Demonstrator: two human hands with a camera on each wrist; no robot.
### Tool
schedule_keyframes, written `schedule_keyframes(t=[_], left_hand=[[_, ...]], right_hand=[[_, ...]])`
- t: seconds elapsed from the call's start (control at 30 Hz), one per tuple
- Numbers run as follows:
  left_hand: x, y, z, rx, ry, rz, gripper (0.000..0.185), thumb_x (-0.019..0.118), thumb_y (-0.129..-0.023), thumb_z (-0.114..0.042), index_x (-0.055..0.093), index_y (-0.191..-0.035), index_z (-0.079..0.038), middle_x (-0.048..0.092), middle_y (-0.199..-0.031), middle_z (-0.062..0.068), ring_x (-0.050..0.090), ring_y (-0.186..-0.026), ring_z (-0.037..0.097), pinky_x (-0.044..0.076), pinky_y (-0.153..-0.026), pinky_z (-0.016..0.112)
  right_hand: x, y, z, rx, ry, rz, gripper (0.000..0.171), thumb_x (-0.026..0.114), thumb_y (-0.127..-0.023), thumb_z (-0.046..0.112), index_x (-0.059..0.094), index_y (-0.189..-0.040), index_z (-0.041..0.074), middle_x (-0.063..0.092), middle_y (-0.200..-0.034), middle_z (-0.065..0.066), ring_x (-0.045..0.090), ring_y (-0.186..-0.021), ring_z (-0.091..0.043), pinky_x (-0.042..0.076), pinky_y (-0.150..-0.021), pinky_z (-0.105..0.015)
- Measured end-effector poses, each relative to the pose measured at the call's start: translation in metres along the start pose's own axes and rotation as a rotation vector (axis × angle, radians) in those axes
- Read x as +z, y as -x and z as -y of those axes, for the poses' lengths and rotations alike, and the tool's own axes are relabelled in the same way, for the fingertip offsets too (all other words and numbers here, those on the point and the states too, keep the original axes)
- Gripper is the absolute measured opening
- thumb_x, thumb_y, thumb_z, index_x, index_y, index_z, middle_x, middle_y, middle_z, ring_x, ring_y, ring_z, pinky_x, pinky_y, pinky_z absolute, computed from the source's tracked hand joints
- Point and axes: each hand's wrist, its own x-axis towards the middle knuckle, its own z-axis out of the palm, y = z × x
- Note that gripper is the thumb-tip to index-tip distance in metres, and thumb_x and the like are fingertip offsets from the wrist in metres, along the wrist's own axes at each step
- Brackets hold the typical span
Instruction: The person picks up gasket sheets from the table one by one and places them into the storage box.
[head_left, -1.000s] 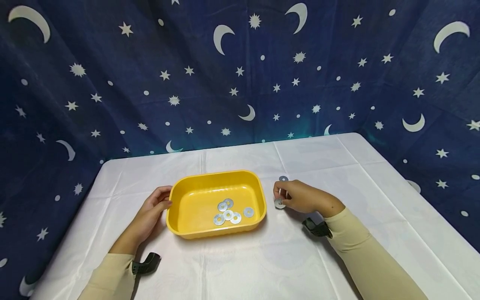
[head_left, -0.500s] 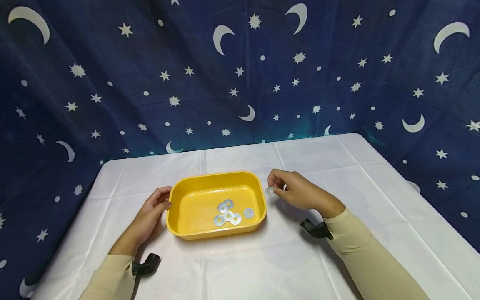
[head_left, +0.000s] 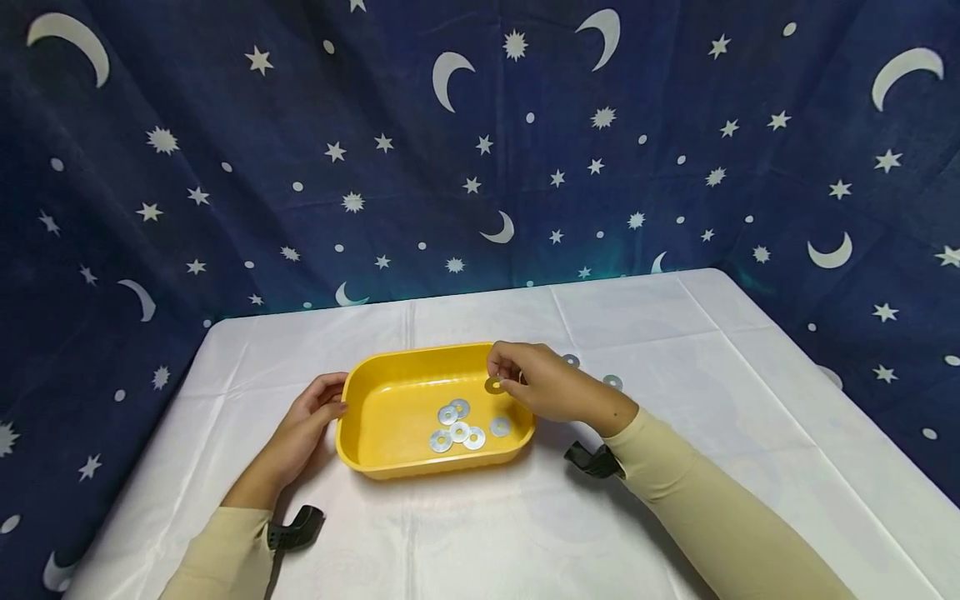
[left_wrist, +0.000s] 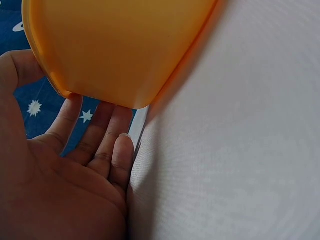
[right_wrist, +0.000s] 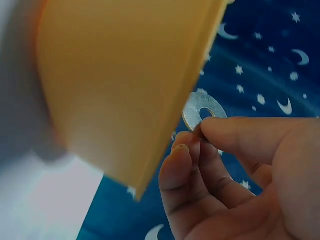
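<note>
In the head view my right hand [head_left: 543, 382] is above the right end of a yellow plastic tray [head_left: 382, 462]. Its thumb and fingertips pinch a flat metal washer [head_left: 493, 385] by the edge, just inside the rim. The right wrist view shows the same washer [right_wrist: 212, 103] tilted beside the tray's outer wall [right_wrist: 120, 90]. Several more washers [head_left: 459, 432] lie on the tray floor, some overlapping. At the left end, my left hand [head_left: 302, 429] grips the tray, thumb over the rim and fingers against the outer wall [left_wrist: 110, 80].
Two washers lie on the white tablecloth [head_left: 480, 542] right of the tray: one farther back [head_left: 571, 360], partly behind my hand, and another washer [head_left: 612, 382] near my right wrist. A dark blue curtain [head_left: 405, 167] with moons and stars surrounds the table's back and sides.
My right hand has lifted a washer off the cloth and carried it left over the tray. The washers behind it have come into view. My left hand stays on the tray.
</note>
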Motion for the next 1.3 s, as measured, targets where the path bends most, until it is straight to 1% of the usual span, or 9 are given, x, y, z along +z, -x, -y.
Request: schedule_keyframes(t=[0.1, 0.2, 0.33, 0.57, 0.77, 0.93, 1.07, 1.17, 1.3], left_hand=[[0.001, -0.001, 0.001, 0.005, 0.000, 0.003, 0.044, 0.047, -0.100, -0.008, 0.039, -0.142, 0.003, 0.048, -0.136, 0.013, 0.051, -0.113, 0.002, 0.041, -0.095, 0.005], [0.001, -0.001, 0.002, -0.003, -0.004, 0.002, 0.044, 0.047, -0.100, -0.008, 0.039, -0.142, 0.002, 0.049, -0.136, 0.011, 0.051, -0.113, 0.001, 0.040, -0.095, 0.005], [0.002, -0.001, 0.003, -0.004, -0.004, 0.003, 0.044, 0.047, -0.099, -0.008, 0.039, -0.142, 0.002, 0.049, -0.136, 0.012, 0.052, -0.112, 0.001, 0.041, -0.095, 0.005], [0.003, -0.002, 0.003, 0.011, 0.002, 0.008, 0.044, 0.047, -0.100, -0.008, 0.039, -0.141, 0.003, 0.049, -0.136, 0.014, 0.052, -0.112, 0.001, 0.041, -0.095, 0.006], [0.002, -0.002, 0.002, 0.010, 0.002, 0.009, 0.044, 0.047, -0.100, -0.008, 0.039, -0.141, 0.003, 0.048, -0.136, 0.016, 0.052, -0.112, 0.001, 0.041, -0.095, 0.006], [0.001, -0.002, 0.002, 0.008, 0.001, 0.006, 0.044, 0.047, -0.100, -0.008, 0.039, -0.141, 0.003, 0.050, -0.134, 0.012, 0.053, -0.112, 0.001, 0.041, -0.095, 0.006], [0.001, -0.002, 0.001, 0.001, -0.003, 0.002, 0.044, 0.047, -0.100, -0.008, 0.039, -0.141, 0.002, 0.050, -0.134, 0.010, 0.053, -0.112, 0.001, 0.041, -0.095, 0.005], [0.001, -0.001, 0.000, 0.001, 0.002, 0.002, 0.044, 0.046, -0.100, -0.008, 0.039, -0.142, 0.003, 0.050, -0.134, 0.012, 0.053, -0.111, 0.001, 0.041, -0.095, 0.006], [0.001, -0.001, 0.000, 0.005, 0.005, 0.003, 0.044, 0.046, -0.100, -0.008, 0.039, -0.142, 0.002, 0.049, -0.136, 0.014, 0.052, -0.112, 0.001, 0.041, -0.095, 0.006]], right_hand=[[0.007, -0.007, 0.004, -0.013, 0.016, 0.020, 0.016, 0.062, -0.093, -0.003, 0.057, -0.097, 0.012, 0.057, -0.082, 0.000, 0.053, -0.077, -0.014, 0.048, -0.066, -0.022], [0.014, -0.014, 0.005, -0.025, 0.029, 0.048, 0.016, 0.062, -0.092, -0.004, 0.057, -0.097, 0.011, 0.057, -0.081, 0.000, 0.052, -0.074, -0.013, 0.047, -0.066, -0.021], [0.023, -0.020, 0.006, -0.012, 0.037, 0.103, 0.015, 0.061, -0.093, -0.003, 0.058, -0.099, 0.011, 0.054, -0.078, 0.000, 0.050, -0.070, -0.012, 0.045, -0.064, -0.020], [0.034, -0.027, 0.003, -0.022, 0.108, 0.164, 0.012, 0.061, -0.094, 0.000, 0.059, -0.098, 0.011, 0.049, -0.070, 0.001, 0.045, -0.063, -0.011, 0.038, -0.059, -0.019], [0.037, -0.029, 0.004, 0.008, 0.148, 0.224, 0.006, 0.064, -0.095, 0.004, 0.061, -0.096, 0.010, 0.049, -0.067, 0.000, 0.046, -0.063, -0.013, 0.038, -0.059, -0.021], [0.040, -0.030, 0.006, 0.018, 0.215, 0.226, 0.009, 0.064, -0.094, 0.003, 0.062, -0.093, 0.012, 0.055, -0.072, -0.001, 0.050, -0.069, -0.015, 0.041, -0.063, -0.022], [0.044, -0.031, 0.007, 0.038, 0.301, 0.208, 0.012, 0.063, -0.093, 0.000, 0.063, -0.094, 0.012, 0.063, -0.083, -0.002, 0.054, -0.077, -0.015, 0.047, -0.072, -0.024], [0.047, -0.031, 0.008, 0.062, 0.363, 0.204, 0.014, 0.063, -0.092, 0.000, 0.065, -0.094, 0.013, 0.066, -0.090, 0.000, 0.056, -0.082, -0.015, 0.050, -0.078, -0.026], [0.048, -0.031, 0.009, 0.076, 0.392, 0.189, 0.014, 0.064, -0.091, 0.000, 0.066, -0.096, 0.013, 0.067, -0.092, -0.002, 0.056, -0.082, -0.015, 0.051, -0.080, -0.028]])
